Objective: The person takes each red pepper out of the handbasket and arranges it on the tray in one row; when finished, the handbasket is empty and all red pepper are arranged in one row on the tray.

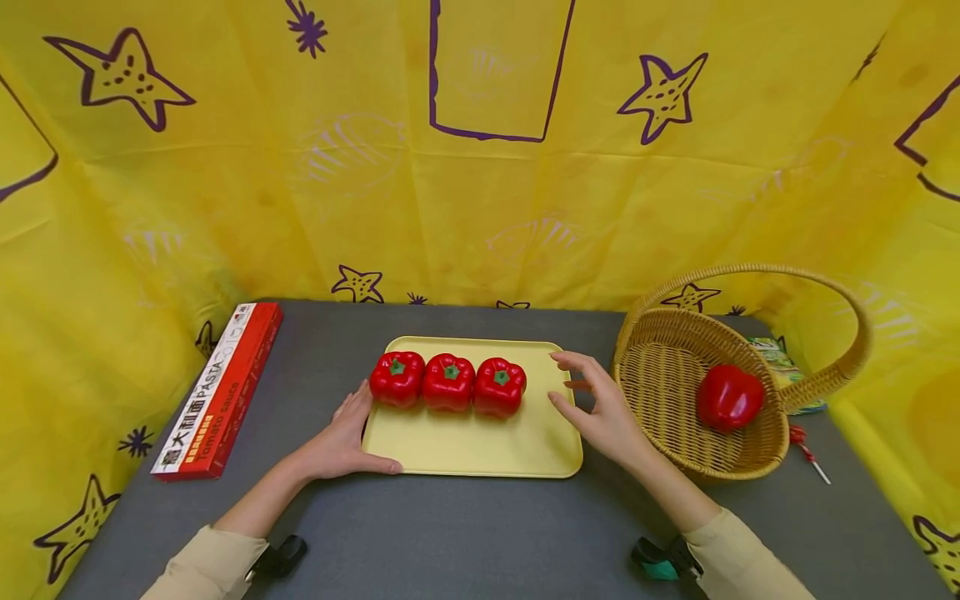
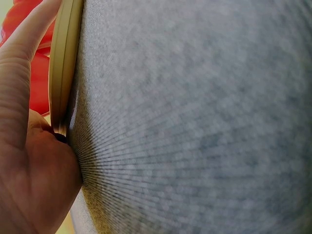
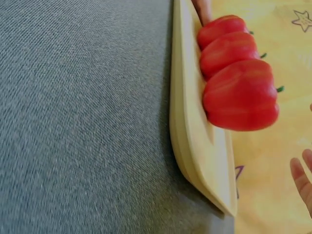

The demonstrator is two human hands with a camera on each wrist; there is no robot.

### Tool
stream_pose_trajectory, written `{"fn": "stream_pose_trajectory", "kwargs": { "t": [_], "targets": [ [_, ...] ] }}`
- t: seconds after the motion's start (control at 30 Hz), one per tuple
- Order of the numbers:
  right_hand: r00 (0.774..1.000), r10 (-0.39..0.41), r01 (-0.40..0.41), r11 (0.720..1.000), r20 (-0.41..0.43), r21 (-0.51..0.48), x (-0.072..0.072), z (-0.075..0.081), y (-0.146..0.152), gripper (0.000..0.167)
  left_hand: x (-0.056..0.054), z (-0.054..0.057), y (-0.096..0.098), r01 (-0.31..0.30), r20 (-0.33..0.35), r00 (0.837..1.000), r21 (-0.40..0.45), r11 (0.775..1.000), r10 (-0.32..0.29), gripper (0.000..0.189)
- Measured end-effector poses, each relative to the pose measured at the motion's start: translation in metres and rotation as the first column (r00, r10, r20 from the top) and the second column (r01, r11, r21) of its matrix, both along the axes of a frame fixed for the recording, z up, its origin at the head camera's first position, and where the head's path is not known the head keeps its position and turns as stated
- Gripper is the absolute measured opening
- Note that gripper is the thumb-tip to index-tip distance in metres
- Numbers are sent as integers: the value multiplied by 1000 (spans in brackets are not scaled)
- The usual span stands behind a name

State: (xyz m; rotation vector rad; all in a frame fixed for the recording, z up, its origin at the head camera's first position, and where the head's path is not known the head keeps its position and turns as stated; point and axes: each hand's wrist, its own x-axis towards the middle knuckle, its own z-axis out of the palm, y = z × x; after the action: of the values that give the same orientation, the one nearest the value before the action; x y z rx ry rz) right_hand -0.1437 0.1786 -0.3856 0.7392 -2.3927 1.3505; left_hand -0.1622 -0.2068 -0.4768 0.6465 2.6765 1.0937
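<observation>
Three red bell peppers with green stems, the left one, the middle one and the right one, stand in a row on a pale yellow tray. My left hand rests against the tray's left end, thumb stretched along the front corner and fingers along the side. In the left wrist view, the thumb lies straight beside the tray rim. Over the tray's right edge is my right hand, fingers spread and loosely bent, holding nothing, apart from the peppers.
A wicker basket with a tall handle stands at right, holding another red bell pepper. Behind it lies a green packet, and beside it a red lollipop. A pasta box lies at left on the grey table.
</observation>
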Motion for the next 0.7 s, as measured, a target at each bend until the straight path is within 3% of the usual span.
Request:
{"fn": "stream_pose_trajectory", "kwargs": {
  "t": [0.7],
  "targets": [
    [990,-132,133,991,-58,21,7,14,39,48,1,1,-1,2,3,1000,11,1000,-2,128]
  ]
}}
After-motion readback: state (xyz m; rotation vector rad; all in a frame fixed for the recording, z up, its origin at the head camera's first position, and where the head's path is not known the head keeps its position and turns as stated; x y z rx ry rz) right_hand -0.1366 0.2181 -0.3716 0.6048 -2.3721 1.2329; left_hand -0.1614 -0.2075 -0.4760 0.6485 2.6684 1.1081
